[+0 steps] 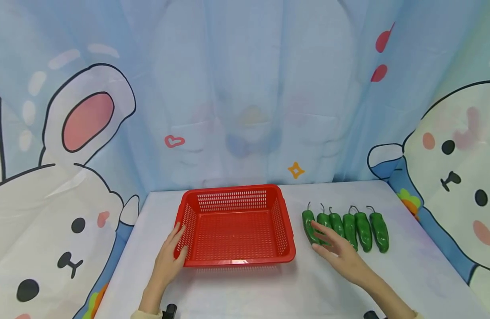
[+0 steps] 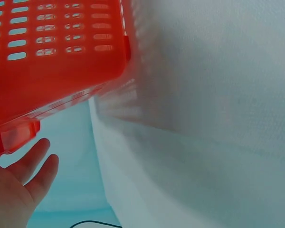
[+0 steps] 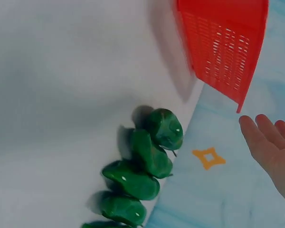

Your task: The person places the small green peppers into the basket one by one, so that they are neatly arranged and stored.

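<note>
A red plastic basket (image 1: 233,235) with slotted walls stands on the white table, and I see no contents in it. My left hand (image 1: 169,257) is at its left rim near the front corner, fingers extended; whether they touch the rim I cannot tell. To the right of the basket, several green peppers (image 1: 379,231) with curved stems lie side by side in a row. Above the left part of that row hovers my right hand (image 1: 342,257), fingers spread and holding nothing, partly covering some peppers. In the right wrist view, its fingers (image 3: 259,137) are straight, apart from the basket's rim.
A white cloth (image 1: 237,292) covers the table. Behind it hangs a pale blue curtain (image 1: 245,88) with a cartoon rabbit printed at the left and another cartoon animal at the right. The curtain's foot meets the table's back edge just behind the basket.
</note>
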